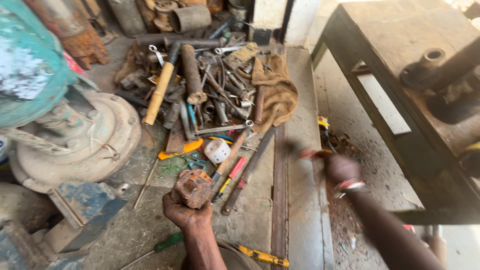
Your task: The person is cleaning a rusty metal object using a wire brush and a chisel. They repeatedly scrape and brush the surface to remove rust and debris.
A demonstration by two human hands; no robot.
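Note:
My left hand (186, 214) grips a rusty, lumpy metal part (193, 187) and holds it above the dirty concrete floor. My right hand (341, 168) is blurred by motion at the right, over the edge of a concrete slab; a thin reddish tool (312, 154) seems to stick out of it to the left, too smeared to identify. A beaded band (350, 186) sits on that wrist. Just beyond the rusty part lie a red-handled screwdriver (233, 173) and a white perforated cylinder (217, 150).
A heap of rusty pipes, wrenches and rods (207, 85) covers the floor ahead, with a brown rag (275, 90) at its right. A teal machine on a round base (75, 145) stands left. A wooden bench (400, 75) stands right. A green-handled screwdriver (167, 242) lies near.

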